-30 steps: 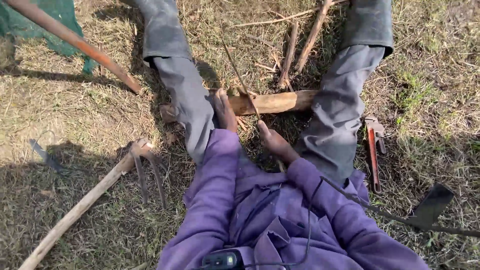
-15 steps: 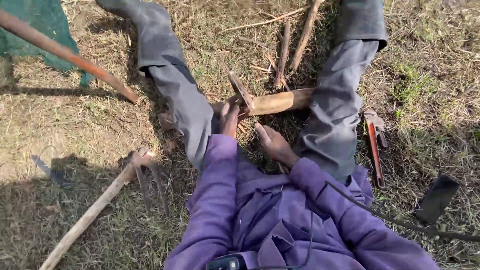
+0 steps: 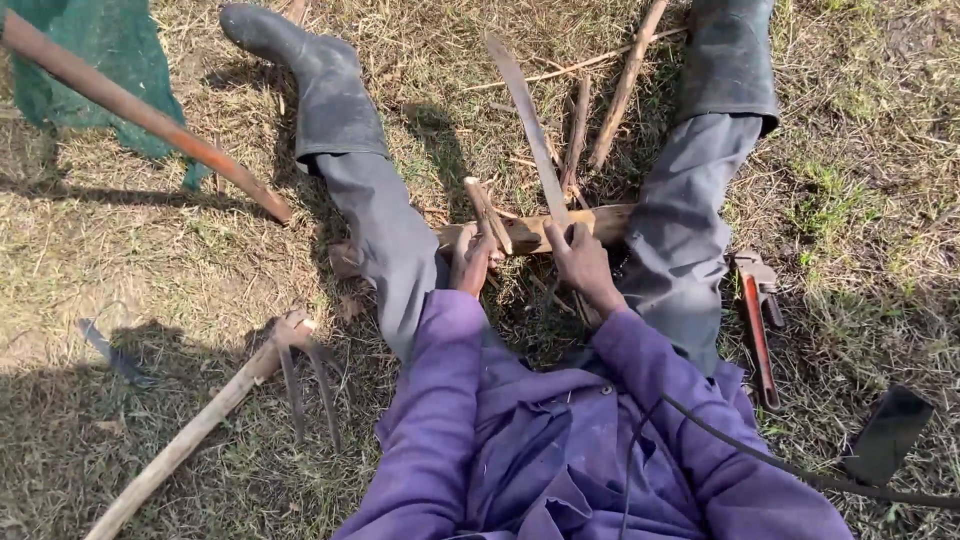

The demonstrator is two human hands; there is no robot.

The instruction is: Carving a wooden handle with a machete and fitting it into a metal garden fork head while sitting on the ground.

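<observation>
Since the earlier frames, the long blade [image 3: 527, 125] is standing raised and pointing away from the body, where before it was lying low against the log [image 3: 535, 231], and the view is showing more of the legs, down to the black rubber boots [image 3: 318, 82]. The right hand [image 3: 583, 262] is closing fully around the blade's handle, fingers wrapped tight, just in front of the log. The left hand [image 3: 472, 262] is pinching the lower end of a short wooden stick [image 3: 488, 215], holding it tilted with its base resting on the log. The log is lying crosswise on the dry grass between the two grey-trousered legs, close to the knees, with both hands touching or just beside it. Purple sleeves are extending from the bottom of the view toward both hands. Several thin cut sticks [image 3: 623, 82] are lying on the ground beyond the log, between the boots. A red-handled pipe wrench [image 3: 757, 325] is lying just beside the right leg. A hand fork with a wooden handle [image 3: 240, 385] is lying well apart on the left side. A rust-coloured pole [image 3: 140, 115] is crossing the upper left corner over green netting [image 3: 105, 55].
</observation>
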